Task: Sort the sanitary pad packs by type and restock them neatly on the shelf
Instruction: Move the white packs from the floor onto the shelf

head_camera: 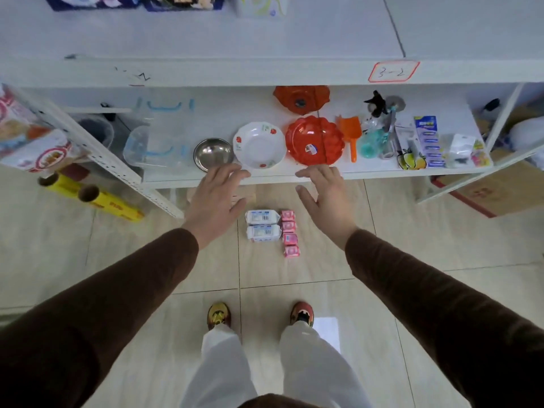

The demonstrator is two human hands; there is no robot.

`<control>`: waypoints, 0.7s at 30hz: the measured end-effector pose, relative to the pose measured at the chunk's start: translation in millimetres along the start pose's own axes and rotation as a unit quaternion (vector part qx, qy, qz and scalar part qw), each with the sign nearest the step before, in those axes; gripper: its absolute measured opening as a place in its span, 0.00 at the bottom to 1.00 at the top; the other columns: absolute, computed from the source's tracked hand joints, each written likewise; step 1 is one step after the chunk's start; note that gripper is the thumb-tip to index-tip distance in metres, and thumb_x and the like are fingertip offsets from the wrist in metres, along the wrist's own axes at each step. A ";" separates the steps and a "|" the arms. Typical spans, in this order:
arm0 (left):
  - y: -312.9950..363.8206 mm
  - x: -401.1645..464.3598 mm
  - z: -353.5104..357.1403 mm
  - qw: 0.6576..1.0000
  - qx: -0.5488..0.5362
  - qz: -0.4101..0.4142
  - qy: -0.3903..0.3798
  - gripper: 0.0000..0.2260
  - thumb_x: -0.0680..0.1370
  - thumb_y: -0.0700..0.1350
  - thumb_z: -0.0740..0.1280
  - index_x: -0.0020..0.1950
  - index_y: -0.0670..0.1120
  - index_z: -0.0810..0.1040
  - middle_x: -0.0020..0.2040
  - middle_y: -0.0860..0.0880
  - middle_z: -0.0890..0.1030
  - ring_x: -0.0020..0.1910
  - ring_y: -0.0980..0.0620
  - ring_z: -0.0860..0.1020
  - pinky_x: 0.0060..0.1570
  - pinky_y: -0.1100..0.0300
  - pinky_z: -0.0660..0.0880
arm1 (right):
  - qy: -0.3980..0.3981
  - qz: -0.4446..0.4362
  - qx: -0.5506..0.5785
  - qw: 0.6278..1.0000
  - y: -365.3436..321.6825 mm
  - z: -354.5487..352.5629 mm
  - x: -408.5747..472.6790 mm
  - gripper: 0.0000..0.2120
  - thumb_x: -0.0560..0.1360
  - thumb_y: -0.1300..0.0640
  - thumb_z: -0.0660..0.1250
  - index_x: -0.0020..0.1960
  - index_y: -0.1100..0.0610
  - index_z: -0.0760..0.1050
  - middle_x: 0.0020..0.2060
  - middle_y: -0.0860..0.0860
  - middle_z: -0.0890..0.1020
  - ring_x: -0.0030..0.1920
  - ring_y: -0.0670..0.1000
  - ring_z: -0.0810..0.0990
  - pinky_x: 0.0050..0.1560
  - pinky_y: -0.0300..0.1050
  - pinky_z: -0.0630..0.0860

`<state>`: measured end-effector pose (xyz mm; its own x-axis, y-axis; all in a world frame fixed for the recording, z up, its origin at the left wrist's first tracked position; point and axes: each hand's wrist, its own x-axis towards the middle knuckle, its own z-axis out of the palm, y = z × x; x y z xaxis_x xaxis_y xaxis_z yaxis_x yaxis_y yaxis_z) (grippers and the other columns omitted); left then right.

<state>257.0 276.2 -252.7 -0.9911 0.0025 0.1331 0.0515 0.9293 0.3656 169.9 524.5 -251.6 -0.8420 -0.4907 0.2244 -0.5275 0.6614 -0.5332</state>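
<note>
Your hands hang empty above the pad packs on the floor.

Head view: your left hand [216, 198] and right hand [323, 197] reach out at mid-frame with fingers spread and relaxed, gripping nothing. Between them and lower down, on the tiled floor [294, 269], two white packs [263, 225] lie stacked beside a column of four pink packs [290, 233], touching. Above the hands, the shelf [265, 176] carries a steel bowl [212, 153], a white dish [259, 145] and a red plate [314, 140].
</note>
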 end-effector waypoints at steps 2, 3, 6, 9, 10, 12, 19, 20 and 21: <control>-25.4 -13.4 11.7 1.000 -0.013 0.005 -0.018 0.21 0.76 0.46 0.69 0.68 0.48 0.71 0.66 0.51 0.71 0.66 0.48 0.67 0.64 0.54 0.68 | -0.013 0.022 -0.012 1.000 -3.7 29.8 -6.5 0.11 0.79 0.54 0.65 0.61 0.53 0.76 0.56 0.50 0.77 0.57 0.52 0.72 0.57 0.52 0.73; -38.8 -19.3 18.8 0.999 -0.019 0.007 -0.026 0.21 0.75 0.45 0.69 0.68 0.48 0.72 0.65 0.51 0.72 0.66 0.49 0.68 0.64 0.55 0.68 | -0.018 0.034 -0.017 0.999 -4.2 45.7 -9.1 0.11 0.78 0.54 0.66 0.60 0.53 0.76 0.56 0.50 0.77 0.57 0.52 0.73 0.57 0.52 0.73; -78.7 -34.8 47.8 0.997 -0.040 0.007 -0.060 0.22 0.74 0.44 0.70 0.67 0.47 0.72 0.65 0.51 0.73 0.65 0.48 0.69 0.64 0.54 0.69 | -0.043 0.075 -0.034 0.996 0.7 94.6 -18.1 0.13 0.77 0.54 0.67 0.61 0.53 0.77 0.56 0.50 0.78 0.57 0.54 0.74 0.57 0.52 0.72; -112.5 -46.3 86.3 0.993 -0.061 0.004 -0.103 0.22 0.74 0.44 0.69 0.68 0.46 0.72 0.66 0.49 0.73 0.66 0.47 0.69 0.66 0.50 0.69 | -0.069 0.121 -0.044 0.989 15.5 139.4 -30.0 0.13 0.77 0.53 0.68 0.61 0.51 0.76 0.56 0.49 0.78 0.56 0.53 0.74 0.55 0.50 0.71; -121.9 -49.4 100.5 0.990 -0.069 0.002 -0.119 0.22 0.75 0.44 0.69 0.69 0.46 0.72 0.67 0.49 0.72 0.67 0.48 0.69 0.66 0.50 0.69 | -0.076 0.137 -0.045 0.987 22.8 154.1 -34.8 0.13 0.76 0.53 0.68 0.61 0.50 0.76 0.56 0.49 0.78 0.56 0.53 0.75 0.55 0.50 0.72; -138.3 -53.0 132.2 0.986 -0.081 -0.005 -0.148 0.22 0.75 0.44 0.69 0.69 0.48 0.71 0.67 0.50 0.72 0.67 0.49 0.68 0.66 0.51 0.70 | -0.093 0.171 -0.046 0.980 40.7 184.1 -44.2 0.15 0.75 0.54 0.69 0.62 0.50 0.76 0.56 0.50 0.78 0.56 0.56 0.75 0.55 0.53 0.73; -184.1 -51.2 264.1 0.975 -0.085 -0.034 -0.203 0.22 0.76 0.46 0.68 0.70 0.50 0.69 0.67 0.53 0.71 0.66 0.51 0.68 0.63 0.53 0.72 | -0.174 0.211 -0.070 0.959 122.0 294.0 -65.7 0.20 0.74 0.49 0.70 0.65 0.51 0.73 0.59 0.50 0.76 0.59 0.55 0.75 0.57 0.54 0.72; -190.3 -49.3 284.1 0.974 -0.084 -0.037 -0.206 0.22 0.76 0.46 0.68 0.70 0.50 0.69 0.67 0.53 0.71 0.65 0.51 0.68 0.62 0.53 0.73 | -0.178 0.215 -0.070 0.958 134.8 310.1 -66.1 0.21 0.74 0.48 0.70 0.66 0.50 0.73 0.60 0.49 0.76 0.59 0.55 0.75 0.57 0.53 0.72; -196.5 -46.9 304.8 0.974 -0.083 -0.038 -0.207 0.22 0.77 0.46 0.68 0.70 0.50 0.69 0.67 0.53 0.71 0.65 0.52 0.68 0.62 0.53 0.73 | -0.182 0.218 -0.069 0.956 147.7 326.2 -66.5 0.23 0.74 0.47 0.70 0.66 0.50 0.72 0.60 0.49 0.76 0.59 0.55 0.75 0.58 0.53 0.72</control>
<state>255.9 206.1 -611.5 -0.9554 0.1164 -0.2714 -0.0395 0.8603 0.5082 184.9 469.7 -611.3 -0.9038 -0.2991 -0.3062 -0.1662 0.9045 -0.3928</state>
